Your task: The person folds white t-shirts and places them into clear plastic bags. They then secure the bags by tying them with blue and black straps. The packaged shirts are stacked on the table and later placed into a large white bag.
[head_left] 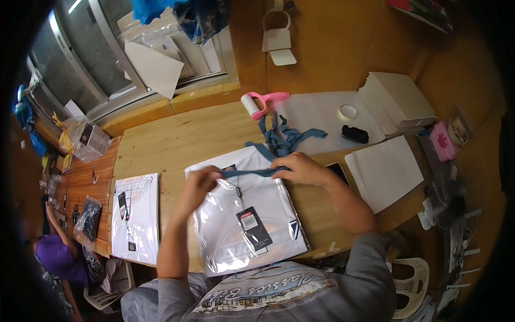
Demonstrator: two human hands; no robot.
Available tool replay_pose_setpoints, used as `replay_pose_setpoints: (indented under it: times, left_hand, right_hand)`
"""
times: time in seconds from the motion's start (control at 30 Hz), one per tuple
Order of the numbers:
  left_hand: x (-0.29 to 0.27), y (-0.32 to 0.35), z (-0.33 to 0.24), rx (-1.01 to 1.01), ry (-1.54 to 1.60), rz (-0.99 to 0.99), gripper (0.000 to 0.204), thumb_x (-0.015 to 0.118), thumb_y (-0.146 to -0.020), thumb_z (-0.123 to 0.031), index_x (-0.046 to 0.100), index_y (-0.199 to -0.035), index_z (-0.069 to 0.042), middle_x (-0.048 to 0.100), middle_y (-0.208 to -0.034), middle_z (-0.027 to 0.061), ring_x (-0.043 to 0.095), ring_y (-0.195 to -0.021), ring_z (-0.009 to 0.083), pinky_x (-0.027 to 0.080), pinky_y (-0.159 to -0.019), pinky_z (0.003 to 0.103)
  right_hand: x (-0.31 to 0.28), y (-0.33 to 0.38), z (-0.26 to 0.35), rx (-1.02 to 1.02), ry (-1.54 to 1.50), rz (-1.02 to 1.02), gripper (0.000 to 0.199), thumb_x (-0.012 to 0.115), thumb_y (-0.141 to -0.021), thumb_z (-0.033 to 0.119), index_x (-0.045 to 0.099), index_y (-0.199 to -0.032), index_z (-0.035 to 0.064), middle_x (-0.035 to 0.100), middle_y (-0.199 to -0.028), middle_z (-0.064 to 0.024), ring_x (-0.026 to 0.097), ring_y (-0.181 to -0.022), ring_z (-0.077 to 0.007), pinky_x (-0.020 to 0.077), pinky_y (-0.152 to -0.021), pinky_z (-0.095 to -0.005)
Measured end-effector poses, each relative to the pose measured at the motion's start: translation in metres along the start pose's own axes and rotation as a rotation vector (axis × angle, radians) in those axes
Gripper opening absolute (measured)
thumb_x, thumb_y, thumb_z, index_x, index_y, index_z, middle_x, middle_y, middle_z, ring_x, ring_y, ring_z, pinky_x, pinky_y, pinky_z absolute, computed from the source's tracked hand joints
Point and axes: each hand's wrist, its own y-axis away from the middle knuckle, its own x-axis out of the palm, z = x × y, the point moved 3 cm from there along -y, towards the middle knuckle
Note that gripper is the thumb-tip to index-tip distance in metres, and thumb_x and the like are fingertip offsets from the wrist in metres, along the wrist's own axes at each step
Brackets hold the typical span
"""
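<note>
A blue-grey fabric strip (249, 173) is stretched level between my two hands, above the upper part of a folded white T-shirt (214, 225) in clear plastic. My left hand (201, 182) is closed on the strip's left end. Its other end is pinched in my right hand (298, 168). A black hang tag (254, 228) on a cord lies on the middle of the shirt. Just beyond the shirt, more blue-grey strips (287, 137) lie in a loose tangle.
A pink lint roller (257, 105) lies beyond the strips. To the right are a tape roll (347, 111), a black object (354, 134), white sheets (387, 170) and a stack of card (399, 102). Another bagged shirt (140, 209) lies left. A person in purple (59, 257) sits far left.
</note>
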Motion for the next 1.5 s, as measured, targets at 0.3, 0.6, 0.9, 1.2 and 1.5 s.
replay_pose_setpoints:
  times: [0.3,0.6,0.9,1.2,1.5]
  left_hand:
    - [-0.162,0.094,0.080,-0.258,-0.130,-0.462,0.025,0.043,-0.084,-0.019,0.053,-0.068,-0.002,0.036,-0.048,-0.0046,0.028,-0.042,0.0027,0.019,-0.038,0.019]
    - [-0.123,0.135,0.155,-0.514,-0.778,-0.142,0.021,0.059,-0.069,-0.016,0.054,-0.083,-0.002,0.054,-0.070,0.0112,0.050,-0.062,0.0223,0.040,-0.055,0.034]
    - [-0.061,0.107,0.155,-0.716,-1.021,-0.620,0.058,0.066,-0.062,-0.014,0.033,-0.109,-0.003,0.033,-0.109,0.0195,0.040,-0.095,0.0378,0.041,-0.067,0.045]
    - [-0.048,0.128,0.044,-0.028,0.007,-0.240,0.035,0.048,-0.068,0.010,0.044,-0.100,-0.002,0.044,-0.094,0.0100,0.049,-0.077,0.0197,0.040,-0.072,0.029]
    - [-0.092,0.117,0.015,0.115,0.043,-0.219,0.050,0.035,-0.055,0.016,0.044,-0.101,0.000,0.044,-0.095,0.0090,0.042,-0.089,0.0172,0.032,-0.083,0.026]
  right_hand:
    - [-0.079,0.054,-0.123,0.476,0.121,-0.175,0.023,0.043,-0.066,-0.001,0.056,-0.084,0.0011,0.057,-0.069,-0.0130,0.055,-0.063,-0.0198,0.0427,-0.060,-0.0295]
    - [-0.189,0.094,-0.127,1.004,1.360,-0.576,0.021,0.039,-0.076,0.008,0.053,-0.091,0.0062,0.048,-0.105,-0.0139,0.044,-0.100,-0.0255,0.0350,-0.082,-0.0327]
    - [0.071,-0.073,0.019,-0.310,0.427,0.015,0.029,0.055,-0.068,0.005,0.054,-0.097,0.0070,0.051,-0.101,-0.0075,0.044,-0.099,-0.0215,0.0295,-0.086,-0.0366]
    - [0.167,-0.103,0.117,-0.402,-0.630,0.544,0.080,0.067,-0.065,0.014,0.018,-0.128,0.0109,0.046,-0.110,-0.0159,0.047,-0.098,-0.0206,0.0355,-0.084,-0.0303]
    - [0.061,-0.074,0.046,0.197,-0.770,0.462,0.014,0.053,-0.078,0.009,0.058,-0.084,-0.0026,0.042,-0.055,0.0028,0.033,-0.047,-0.0020,0.0264,-0.040,-0.0165]
